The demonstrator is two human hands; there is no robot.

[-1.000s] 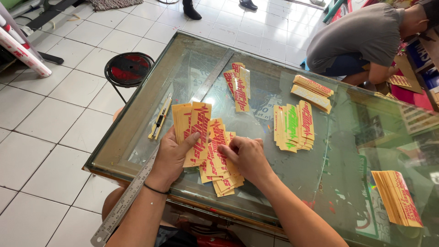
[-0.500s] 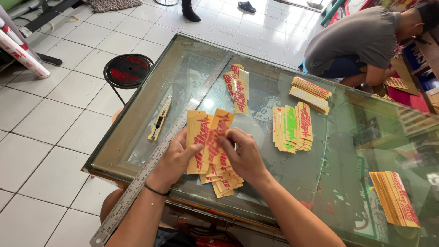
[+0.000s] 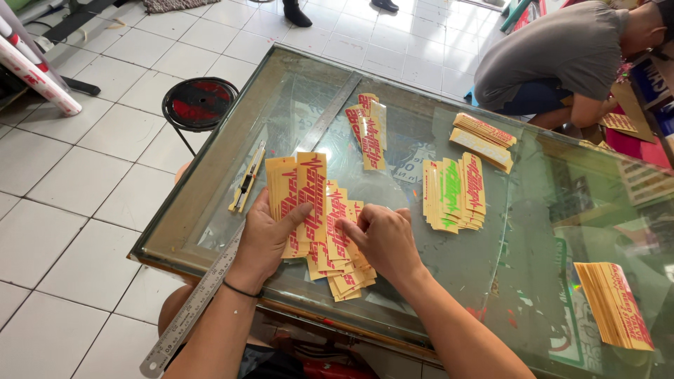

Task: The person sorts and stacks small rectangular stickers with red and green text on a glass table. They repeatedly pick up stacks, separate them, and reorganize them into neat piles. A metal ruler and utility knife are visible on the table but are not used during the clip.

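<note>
- A roll (image 3: 35, 74) with red print lies on the tiled floor at the far left, and a black stool (image 3: 199, 104) with a red seat stands near the table (image 3: 210, 175).
- A steel ruler (image 3: 193, 305) sticks out over the near table edge, and a yellow knife (image 3: 247, 179) lies just beside it, probably kept close for cutting.
- The left hand (image 3: 263, 242) is closed on a fan of stickers (image 3: 298, 189), thumb on top and fingers under, so the yellow strips with red print stay spread and readable.
- The right hand (image 3: 382, 238) is half closed, its fingertips pinching the top strip of the loose pile (image 3: 344, 270) on the glass, just beside the fan.
- More sticker groups (image 3: 368, 130) lie apart from each other, it seems by kind: one (image 3: 453, 193) with green print, a stack (image 3: 483, 137) behind it, another stack (image 3: 618, 302) at the right edge.
- A person in a grey shirt (image 3: 562, 49) crouches beyond the table.
</note>
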